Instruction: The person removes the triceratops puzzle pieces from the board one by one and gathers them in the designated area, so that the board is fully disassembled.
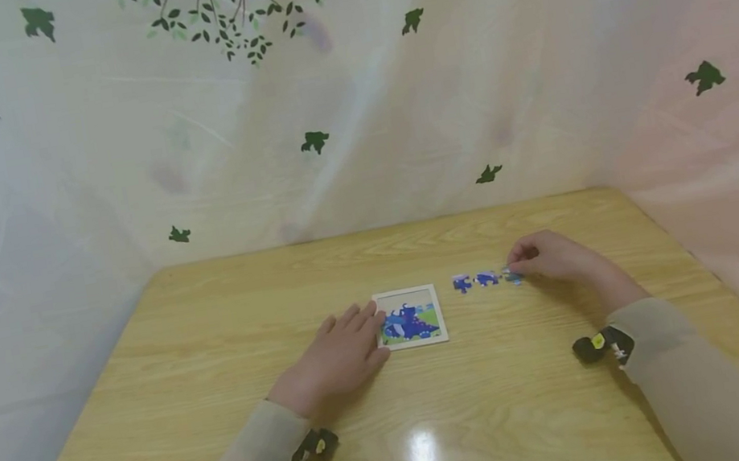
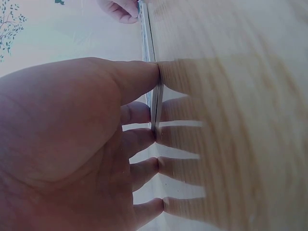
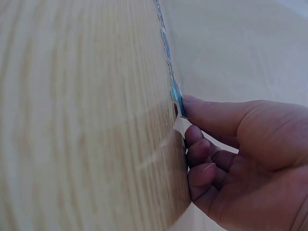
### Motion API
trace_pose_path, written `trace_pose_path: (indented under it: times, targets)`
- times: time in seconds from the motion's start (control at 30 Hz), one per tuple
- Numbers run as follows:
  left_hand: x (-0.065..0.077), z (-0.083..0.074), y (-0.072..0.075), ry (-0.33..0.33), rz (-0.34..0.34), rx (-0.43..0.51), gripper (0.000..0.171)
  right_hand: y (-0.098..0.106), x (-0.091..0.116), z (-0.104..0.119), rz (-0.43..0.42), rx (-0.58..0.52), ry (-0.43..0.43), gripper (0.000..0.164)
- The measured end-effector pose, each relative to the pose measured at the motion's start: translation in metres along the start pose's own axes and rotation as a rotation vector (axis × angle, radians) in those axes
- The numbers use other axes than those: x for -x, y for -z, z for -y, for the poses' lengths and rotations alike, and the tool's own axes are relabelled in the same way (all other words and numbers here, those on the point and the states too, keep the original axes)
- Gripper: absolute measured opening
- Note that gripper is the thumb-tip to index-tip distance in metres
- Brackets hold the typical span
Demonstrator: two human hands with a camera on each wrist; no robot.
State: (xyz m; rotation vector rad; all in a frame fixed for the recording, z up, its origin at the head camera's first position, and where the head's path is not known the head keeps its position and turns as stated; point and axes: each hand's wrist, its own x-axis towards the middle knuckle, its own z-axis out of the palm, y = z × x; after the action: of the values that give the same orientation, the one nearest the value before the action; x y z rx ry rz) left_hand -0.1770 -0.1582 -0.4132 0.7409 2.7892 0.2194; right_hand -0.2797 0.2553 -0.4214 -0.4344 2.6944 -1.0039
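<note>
A small jigsaw puzzle in a white-edged tray (image 1: pixel 417 343) lies on the table, showing a blue dinosaur. My left hand (image 1: pixel 335 354) rests with spread, fairly straight fingers at the tray's left side; thumb and fingertips touch its edge. In the left wrist view the tray (image 2: pixel 154 108) appears edge-on beside the thumb. To the right of the tray, my right hand (image 1: pixel 554 258) pinches a blue puzzle piece (image 1: pixel 513 277) at the table surface. The right wrist view shows the thumb on that piece (image 3: pixel 180 100), with the other fingers curled.
Two loose puzzle pieces, one blue and purple (image 1: pixel 462 283) and another similar piece (image 1: pixel 486 279), lie in a row between the tray and my right hand. Behind the wooden table (image 1: pixel 206 307) hangs a pale curtain (image 1: pixel 377 99) printed with leaves.
</note>
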Motion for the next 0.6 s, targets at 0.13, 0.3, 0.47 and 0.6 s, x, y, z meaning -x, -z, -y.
trace_pose_path:
  times: [0.13,0.3,0.47,0.6]
  targets:
    - [-0.0011,0.0007,-0.0017,-0.001,0.002,-0.01,0.067,-0.0006,0.0009,0.0012,-0.001,-0.006,-0.001,0.017]
    - [-0.0026,0.0015,-0.0034,0.0,0.003,-0.019,0.067,-0.0011,0.002,0.0037,0.002,0.009,-0.002,0.015]
    - [-0.0007,0.0001,-0.0016,-0.001,0.003,0.0,0.066,-0.0009,0.0023,0.0048,0.003,0.013,-0.008,0.015]
    - [0.0005,-0.0009,0.0002,-0.003,0.001,0.009,0.066,-0.0009,0.0014,0.004,-0.002,0.006,-0.01,0.016]
